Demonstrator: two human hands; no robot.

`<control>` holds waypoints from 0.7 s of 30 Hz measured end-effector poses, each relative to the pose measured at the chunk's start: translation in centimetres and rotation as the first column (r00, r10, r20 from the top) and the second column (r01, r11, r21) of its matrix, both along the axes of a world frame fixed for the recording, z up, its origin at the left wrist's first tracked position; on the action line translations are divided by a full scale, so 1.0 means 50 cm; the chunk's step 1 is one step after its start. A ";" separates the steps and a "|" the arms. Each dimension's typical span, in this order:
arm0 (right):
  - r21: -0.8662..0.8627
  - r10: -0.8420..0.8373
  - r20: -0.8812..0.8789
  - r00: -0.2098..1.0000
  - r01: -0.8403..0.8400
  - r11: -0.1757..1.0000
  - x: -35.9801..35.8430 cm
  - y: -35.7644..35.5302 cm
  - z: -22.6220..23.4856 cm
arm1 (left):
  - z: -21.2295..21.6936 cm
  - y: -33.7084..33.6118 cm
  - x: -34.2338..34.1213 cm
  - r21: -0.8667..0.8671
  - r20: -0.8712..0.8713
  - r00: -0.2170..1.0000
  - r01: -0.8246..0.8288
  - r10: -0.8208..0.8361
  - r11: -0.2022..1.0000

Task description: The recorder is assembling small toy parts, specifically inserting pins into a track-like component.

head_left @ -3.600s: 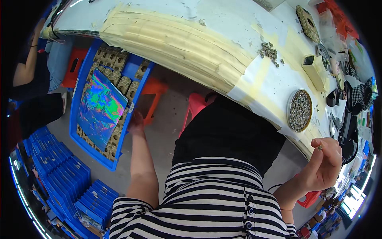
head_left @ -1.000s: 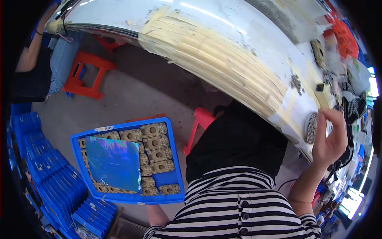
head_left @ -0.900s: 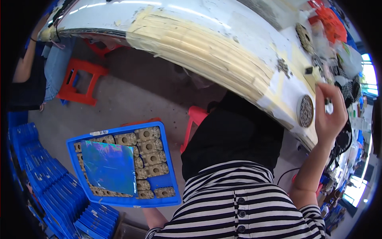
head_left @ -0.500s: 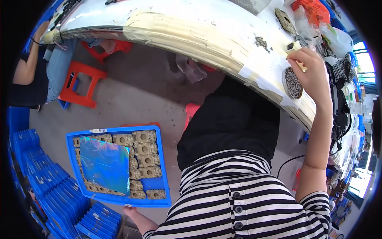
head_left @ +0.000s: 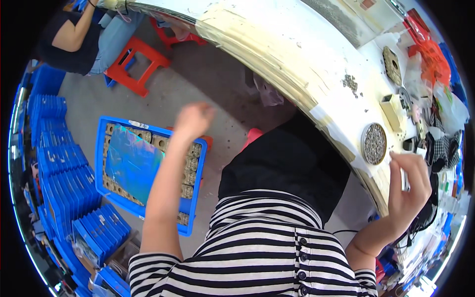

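My left hand (head_left: 195,120) is smeared by motion above the far right corner of a blue tray (head_left: 100,161); its fingers do not show clearly. Rows of beige, stone-studded rectangular pieces (head_left: 190,163) with round holes fill much of this tray, and a shiny blue iridescent sheet (head_left: 131,161) lies over many of them. At the table's edge on the right, the thumb and forefinger of my right hand (head_left: 411,180) meet in a pinch; what they hold, if anything, is too small to make out. Just left of it is a round dish (head_left: 374,144) of small silvery grains.
On the white table (head_left: 277,29) are a pale box-shaped block (head_left: 393,113), a studded piece (head_left: 392,66), scattered dark grains (head_left: 351,84) and plastic bags (head_left: 438,62). Blue trays (head_left: 79,173) stack at left. Another person sits beyond a red stool (head_left: 136,67).
My left hand has come up from the tray's near edge and swung over its far right side. My right hand has drawn back toward me from the block and dish. The whole view has shifted.
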State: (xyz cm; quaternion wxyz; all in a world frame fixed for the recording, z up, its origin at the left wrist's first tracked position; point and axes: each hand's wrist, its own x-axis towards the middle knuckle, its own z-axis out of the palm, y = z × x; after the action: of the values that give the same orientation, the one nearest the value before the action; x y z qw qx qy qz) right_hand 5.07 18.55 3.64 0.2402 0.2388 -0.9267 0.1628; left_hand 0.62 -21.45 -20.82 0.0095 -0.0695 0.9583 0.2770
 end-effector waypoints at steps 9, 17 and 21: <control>-0.139 0.003 0.049 0.999 0.004 0.990 0.040 0.028 -0.007 | -0.440 0.154 -0.038 -0.516 0.835 0.475 0.499 0.278 0.696; -0.147 0.045 0.089 0.995 -0.031 0.989 0.024 0.072 -0.009 | -0.507 0.113 0.072 -0.530 0.817 0.480 0.407 0.319 0.744; -0.159 0.081 0.100 0.992 -0.064 0.985 0.003 0.068 -0.012 | -0.521 0.100 0.105 -0.521 0.812 0.490 0.363 0.317 0.773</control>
State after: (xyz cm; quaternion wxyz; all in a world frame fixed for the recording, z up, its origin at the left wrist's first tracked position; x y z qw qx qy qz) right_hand 5.25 21.93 3.05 0.2023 0.2441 -0.9132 0.2559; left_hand 5.88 -16.45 -46.88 0.4719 -0.1845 0.8511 -0.1376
